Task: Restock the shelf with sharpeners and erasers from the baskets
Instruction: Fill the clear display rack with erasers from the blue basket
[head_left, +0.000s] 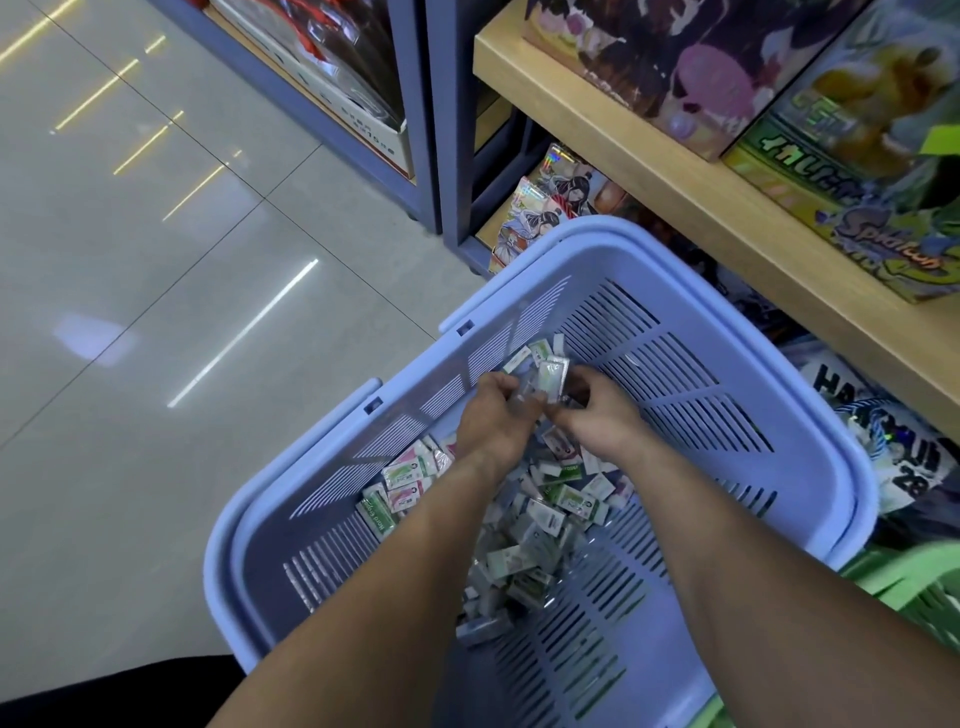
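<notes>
1. While both hands are down inside the pale blue slotted plastic basket (597, 231), the step in hand is judged to be the gathering of a small bunch of stock for the shelf.
2. A few small white-and-green film-wrapped packets (551, 375), taken to be erasers, are pinched between the curled fingers of the left hand (491, 421) and the right hand (602, 415). They are held just above the far end of the basket floor.
3. The loose heap of similar packets (540, 519) lies under the wrists and forearms.
4. The bunch is best squared up with the labels facing one way before it is lifted out.
5. Since the film looks slippery, only as many packets should be taken as one hand can close around.
6. The light wooden shelf board (675, 176) stands near, above and to the right, and is loaded with colourful boxes. No eraser slot is visible, so the destination must be confirmed.
7. The contents of the green plastic basket (914, 582) beside the blue one cannot be made out.
</notes>
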